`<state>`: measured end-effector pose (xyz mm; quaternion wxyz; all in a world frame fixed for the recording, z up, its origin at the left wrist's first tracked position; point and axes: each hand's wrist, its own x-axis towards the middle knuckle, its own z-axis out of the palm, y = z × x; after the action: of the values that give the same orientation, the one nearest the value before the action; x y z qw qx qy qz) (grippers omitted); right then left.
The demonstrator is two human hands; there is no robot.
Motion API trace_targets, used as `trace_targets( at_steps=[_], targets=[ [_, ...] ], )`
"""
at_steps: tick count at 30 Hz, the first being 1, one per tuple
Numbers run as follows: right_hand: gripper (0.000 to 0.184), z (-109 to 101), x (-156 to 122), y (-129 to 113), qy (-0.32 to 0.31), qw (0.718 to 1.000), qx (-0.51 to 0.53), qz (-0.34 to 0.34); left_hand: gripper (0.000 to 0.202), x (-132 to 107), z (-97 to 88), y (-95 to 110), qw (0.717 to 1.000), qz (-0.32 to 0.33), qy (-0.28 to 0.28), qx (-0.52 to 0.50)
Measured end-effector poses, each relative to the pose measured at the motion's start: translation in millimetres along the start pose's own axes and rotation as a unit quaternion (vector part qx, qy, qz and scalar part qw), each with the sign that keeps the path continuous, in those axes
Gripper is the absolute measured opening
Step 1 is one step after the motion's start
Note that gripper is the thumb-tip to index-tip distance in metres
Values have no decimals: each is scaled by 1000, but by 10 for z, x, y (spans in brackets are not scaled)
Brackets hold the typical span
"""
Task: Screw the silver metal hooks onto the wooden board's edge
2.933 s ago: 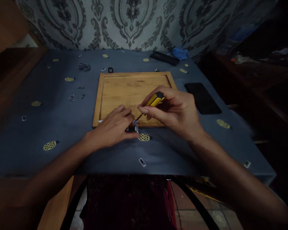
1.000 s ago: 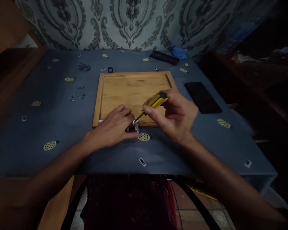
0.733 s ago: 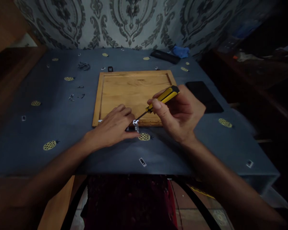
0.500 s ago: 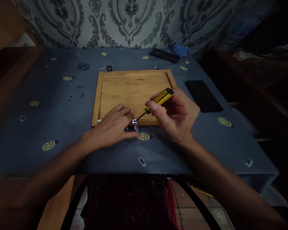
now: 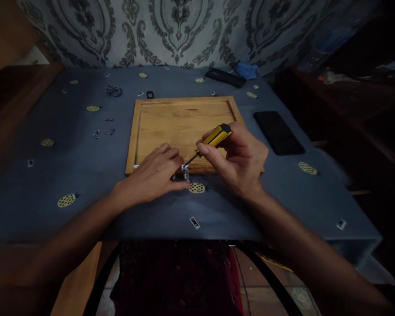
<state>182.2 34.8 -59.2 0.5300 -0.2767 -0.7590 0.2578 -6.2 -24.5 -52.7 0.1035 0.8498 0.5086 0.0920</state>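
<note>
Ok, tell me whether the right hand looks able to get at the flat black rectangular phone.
Probably yes: the phone lies uncovered beside the right hand, nothing visibly between them, though the yellow-and-black screwdriver in that hand may need setting down first.

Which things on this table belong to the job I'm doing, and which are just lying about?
Job: yellow-black screwdriver; metal fitting; framed wooden panel; probably the small metal pieces.

Probably lying about: black phone; long black case; blue cloth; square black frame; coiled bundle.

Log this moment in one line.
left hand: at metal fitting, near edge of wooden board | right hand: holds screwdriver, tip at fitting | metal bits: on tablecloth, left
</note>
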Motion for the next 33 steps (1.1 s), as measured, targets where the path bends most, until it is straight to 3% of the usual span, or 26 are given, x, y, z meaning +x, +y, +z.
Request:
trace_targets(
  at_steps=[11, 15, 18, 20, 22, 26, 29, 33],
  targets=[
    [29, 27, 36, -51, -11, 1000, -11, -18, 34, -9, 25, -19, 1000, 8, 20, -15],
    [31, 26, 58, -41, -15, 999, -4, -38, 36, -5, 4, -12, 1000, 4, 1, -11],
    [30, 4, 125, -60, 50, 998, 34, -16, 35, -8, -9, -5, 1000, -1, 5, -11],
    [28, -11, 191, -63, 116, 990, 74, 11, 35, -11, -7, -5, 1000, 3, 15, -17],
    [28, -13, 247, -23, 143, 983, 112, 41, 35, -14, 2, -9, 999, 6, 23, -22],
    [34, 40, 255, 219, 96, 967, 185, 149, 36, -12, 21, -14, 1000, 9, 29, -8],
    [41, 87, 206, 420, 66, 929, 246, 269, 37, -8, 28, -14, 999, 10, 32, 11],
    [32, 85, 181, 524, 44, 881, 282, 378, 40, -10, 33, -19, 999, 3, 33, 26]
  ],
)
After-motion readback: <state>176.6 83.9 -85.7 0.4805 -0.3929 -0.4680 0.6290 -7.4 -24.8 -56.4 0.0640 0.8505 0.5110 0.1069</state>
